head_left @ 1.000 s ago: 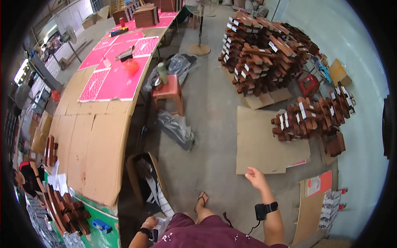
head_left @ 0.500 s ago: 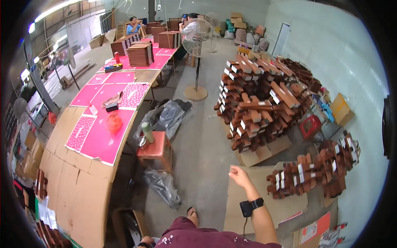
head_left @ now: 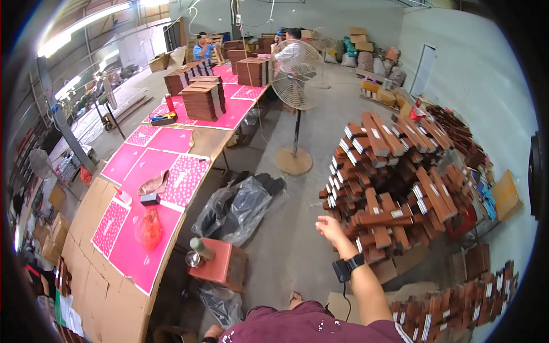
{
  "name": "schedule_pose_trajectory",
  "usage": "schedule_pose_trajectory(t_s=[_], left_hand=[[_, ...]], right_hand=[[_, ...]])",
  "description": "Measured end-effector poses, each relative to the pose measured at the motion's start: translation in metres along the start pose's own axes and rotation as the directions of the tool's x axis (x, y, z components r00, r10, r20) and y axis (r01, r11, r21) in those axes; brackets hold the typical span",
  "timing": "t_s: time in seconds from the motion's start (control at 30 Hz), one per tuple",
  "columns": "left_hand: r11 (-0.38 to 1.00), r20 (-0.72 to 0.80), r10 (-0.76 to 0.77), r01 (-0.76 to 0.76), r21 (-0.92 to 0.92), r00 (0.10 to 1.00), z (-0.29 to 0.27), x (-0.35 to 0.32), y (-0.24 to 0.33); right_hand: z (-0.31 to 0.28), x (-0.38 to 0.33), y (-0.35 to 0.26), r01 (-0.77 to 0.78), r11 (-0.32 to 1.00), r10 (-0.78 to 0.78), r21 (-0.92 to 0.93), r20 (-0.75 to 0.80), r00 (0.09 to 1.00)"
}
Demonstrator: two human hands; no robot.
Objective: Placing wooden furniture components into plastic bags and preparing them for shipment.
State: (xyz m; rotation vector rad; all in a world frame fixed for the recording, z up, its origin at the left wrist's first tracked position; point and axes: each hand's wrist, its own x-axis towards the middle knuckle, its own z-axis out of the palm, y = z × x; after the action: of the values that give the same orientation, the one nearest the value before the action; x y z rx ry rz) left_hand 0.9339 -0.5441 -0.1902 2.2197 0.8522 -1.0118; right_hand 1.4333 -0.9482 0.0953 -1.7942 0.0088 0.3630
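Observation:
My right hand (head_left: 330, 228) reaches forward at waist height, its fingers loosely bent and apart, with nothing visible in them. A black device on a strap (head_left: 347, 266) sits on that wrist, with a cable hanging from it. Nearest to this hand is a large stack of brown wooden pieces (head_left: 382, 218) with white ends or labels; the hand appears apart from it. My left hand (head_left: 214, 332) hangs low by my side at the bottom edge, mostly cut off, its fingers hidden.
A long table with pink sheets (head_left: 150, 217) runs along the left, bearing brown stacks (head_left: 203, 100). A red stool (head_left: 226, 264) and plastic-wrapped bundle (head_left: 243, 208) stand beside it. Ahead is a pedestal fan (head_left: 296, 86). Lower right lies another wooden stack (head_left: 452, 308). Two people work at the far end.
I have moved forward along the aisle; the fan, stool and large wooden stack appear nearer. My right hand stays held out in front, and my view has tilted up slightly.

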Motion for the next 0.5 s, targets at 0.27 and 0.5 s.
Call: schedule_pose_trajectory(t_s=[0.27,0.5], left_hand=[[0.988,0.047,-0.102,0.107,-0.114,0.994,-0.126,0.05,0.153],[0.979,-0.01,-0.105,0.102,-0.177,0.994,-0.265,0.159,0.236]], right_hand=[[0.048,0.279,-0.055,0.095,0.994,-0.097,-0.054,-0.048,0.994],[0.081,0.462,-0.051,0.017,0.987,-0.055,-0.162,-0.234,0.971]])
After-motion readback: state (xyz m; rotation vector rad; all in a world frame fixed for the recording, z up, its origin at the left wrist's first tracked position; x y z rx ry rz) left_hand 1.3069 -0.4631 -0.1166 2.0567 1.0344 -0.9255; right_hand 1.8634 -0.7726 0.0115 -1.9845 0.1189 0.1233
